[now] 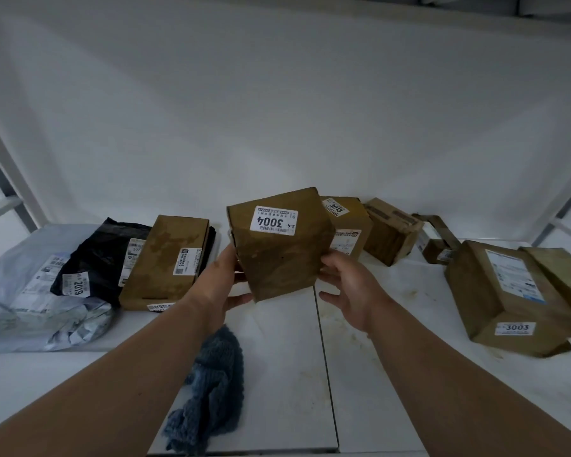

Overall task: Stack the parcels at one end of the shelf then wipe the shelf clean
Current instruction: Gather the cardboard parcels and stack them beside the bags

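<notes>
Overall, the white laminate shelf [376, 374] carries parcels spread along its whole length, so by this view the stacking has hardly begun and the wiping has not started; pale stains show on its surface. At the left end lie a crumpled grey plastic mailer bag [30, 308], a black plastic mailer bag [96, 255] and a flat brown cardboard box [165, 258]; toward the right sit a long brown box labelled 3003 [505, 291] and several smaller brown cartons along the back. A brown cardboard box labelled 3004 [277, 245] is held tilted above the shelf's middle. The left hand [225, 275] grips its left side, thumb beneath the lower edge; the right hand [346, 282] touches its right side with spread, loosely bent fingers. A blue knitted cleaning cloth [211, 384] lies on the near shelf under the left forearm.
</notes>
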`<state>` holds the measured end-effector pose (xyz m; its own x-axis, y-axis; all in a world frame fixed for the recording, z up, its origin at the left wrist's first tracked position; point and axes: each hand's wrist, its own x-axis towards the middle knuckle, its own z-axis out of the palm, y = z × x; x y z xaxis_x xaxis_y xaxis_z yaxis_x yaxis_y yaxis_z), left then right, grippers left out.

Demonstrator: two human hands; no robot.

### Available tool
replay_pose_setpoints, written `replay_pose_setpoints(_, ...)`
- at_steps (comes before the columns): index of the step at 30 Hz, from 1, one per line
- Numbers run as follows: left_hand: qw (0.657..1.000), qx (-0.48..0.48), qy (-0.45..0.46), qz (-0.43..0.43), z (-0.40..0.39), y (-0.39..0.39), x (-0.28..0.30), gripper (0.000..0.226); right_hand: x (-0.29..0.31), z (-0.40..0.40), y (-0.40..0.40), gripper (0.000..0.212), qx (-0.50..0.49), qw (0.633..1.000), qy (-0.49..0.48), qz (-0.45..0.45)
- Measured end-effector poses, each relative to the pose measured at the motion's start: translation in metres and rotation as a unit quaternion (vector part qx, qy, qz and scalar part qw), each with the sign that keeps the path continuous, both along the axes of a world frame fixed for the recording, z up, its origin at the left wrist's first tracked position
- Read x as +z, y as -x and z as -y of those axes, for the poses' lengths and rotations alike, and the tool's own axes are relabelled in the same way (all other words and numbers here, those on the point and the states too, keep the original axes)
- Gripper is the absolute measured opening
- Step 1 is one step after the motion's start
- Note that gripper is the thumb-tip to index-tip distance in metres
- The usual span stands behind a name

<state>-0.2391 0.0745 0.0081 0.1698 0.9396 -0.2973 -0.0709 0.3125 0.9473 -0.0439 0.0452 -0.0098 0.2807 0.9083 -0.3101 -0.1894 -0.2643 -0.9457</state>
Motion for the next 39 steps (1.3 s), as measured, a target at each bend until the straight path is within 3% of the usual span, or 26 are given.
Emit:
replay_pose_setpoints(7, 0.999, -0.043, 0.007, -0.004, -0.003, 0.005, 0.002, 0.037, -0.006, 0.005, -0.002, 0.047, 0.007, 0.998, -0.006, -0.057)
replay_pose_setpoints(12, 0.998, -0.066, 0.013, -0.002, -0.002, 0.010, -0.003, 0.034, -0.005, 0.003, -0.004, 0.085, 0.038, 0.998, 0.027, -0.038)
replay_pose_setpoints(15, 0.998, -0.067, 0.012, -0.006, -0.001, 0.011, -0.004, 0.031, -0.005, 0.004, -0.001, 0.085, 0.036, 0.998, 0.032, -0.036)
replay_pose_setpoints(19, 0.996, -0.070, -0.022, -0.059, -0.005, 0.013, -0.011, 0.049, -0.008, 0.007, -0.001, 0.081, 0.027, 0.997, 0.015, -0.069)
replay_pose_setpoints(23, 0.991, -0.089, -0.055, -0.084, -0.004, 0.014, -0.014, 0.051, -0.010, 0.009, -0.006, 0.073, 0.033, 0.995, 0.014, -0.095)
replay_pose_setpoints(27, 0.990, -0.129, -0.036, -0.044, -0.005, 0.023, -0.014, 0.088, -0.012, 0.008, -0.011, 0.074, 0.040, 0.994, 0.018, -0.102)
replay_pose_setpoints(31, 0.986, -0.163, -0.019, -0.032, -0.012, 0.028, -0.014, 0.060, -0.013, 0.010, -0.015, 0.083, 0.040, 0.992, 0.030, -0.119)
replay_pose_setpoints(35, 0.990, -0.143, 0.006, 0.015, -0.012, 0.030, -0.018, 0.036, -0.013, 0.014, -0.015, 0.053, 0.059, 0.990, 0.023, -0.126)
replay_pose_setpoints(37, 0.991, -0.131, 0.019, 0.034, -0.014, 0.030, -0.020, 0.037, -0.014, 0.014, -0.014, 0.042, 0.065, 0.991, 0.020, -0.112)
replay_pose_setpoints(39, 0.992, -0.118, 0.024, 0.039, -0.015, 0.029, -0.021, 0.042, -0.017, 0.014, -0.013, 0.053, 0.069, 0.993, 0.026, -0.094)
